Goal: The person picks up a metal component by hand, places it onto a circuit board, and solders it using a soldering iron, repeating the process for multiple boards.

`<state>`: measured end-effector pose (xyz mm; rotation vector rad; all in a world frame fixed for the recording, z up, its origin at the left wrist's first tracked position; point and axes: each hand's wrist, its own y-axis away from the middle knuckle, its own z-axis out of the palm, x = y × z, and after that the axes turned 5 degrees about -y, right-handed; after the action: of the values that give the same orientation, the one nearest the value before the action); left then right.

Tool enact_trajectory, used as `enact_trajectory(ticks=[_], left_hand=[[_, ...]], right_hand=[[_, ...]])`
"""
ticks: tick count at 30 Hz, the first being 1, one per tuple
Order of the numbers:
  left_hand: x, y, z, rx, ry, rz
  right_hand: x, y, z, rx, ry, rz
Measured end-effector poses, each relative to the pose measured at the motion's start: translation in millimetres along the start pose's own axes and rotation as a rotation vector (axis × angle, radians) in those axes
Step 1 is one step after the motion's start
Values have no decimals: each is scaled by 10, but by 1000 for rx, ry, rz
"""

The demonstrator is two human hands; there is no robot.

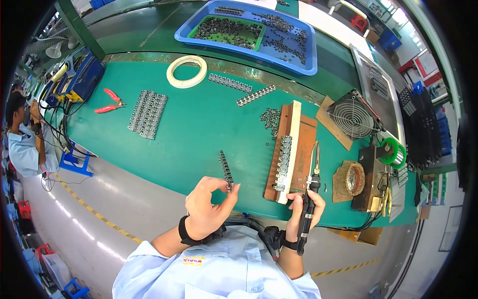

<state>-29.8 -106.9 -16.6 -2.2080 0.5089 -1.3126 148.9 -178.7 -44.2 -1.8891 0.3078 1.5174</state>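
Note:
Between thumb and finger, my left hand (211,204) pinches one end of a narrow strip of small electronic parts (225,167), which points away from me over the green mat. My right hand (307,204) grips a soldering iron (307,214) by its black handle, the metal tip pointing away from me. Just left of the iron lies a reddish-brown board with a pale wooden bar (290,149). A row of small metal-cased parts (283,164) sits along that bar. Loose small dark parts (270,119) are heaped beside the board's far end.
Strips (148,114), red-handled cutters (110,101) and a tape roll (186,71) lie on the mat's left half. A blue tray (249,55) of dark parts stands behind. At right are a fan (351,117), solder spool (393,153) and round dish (354,178). Another person (27,134) sits far left.

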Motion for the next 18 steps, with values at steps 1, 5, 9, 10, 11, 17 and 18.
enact_trajectory(ticks=[1,5,9,10,11,17,18], left_hand=[[6,3,-7,-20,0,-13],[10,12,-15,-33,-7,-8],[4,30,-16,-37,-5,15],[2,32,-23,-36,-6,16],[-2,32,-31,-28,-11,13],[-49,-107,-269,35,-116,-124],[-81,-150,-342,45,-131,-122]], right_hand=[[1,1,-2,0,1,0],[7,0,-5,-2,-8,-3],[3,1,-8,0,-9,-4],[1,-1,-5,-1,-8,-4],[5,-5,-1,-2,-11,-5],[-25,-8,3,7,-14,8],[-36,0,1,16,-2,15]])
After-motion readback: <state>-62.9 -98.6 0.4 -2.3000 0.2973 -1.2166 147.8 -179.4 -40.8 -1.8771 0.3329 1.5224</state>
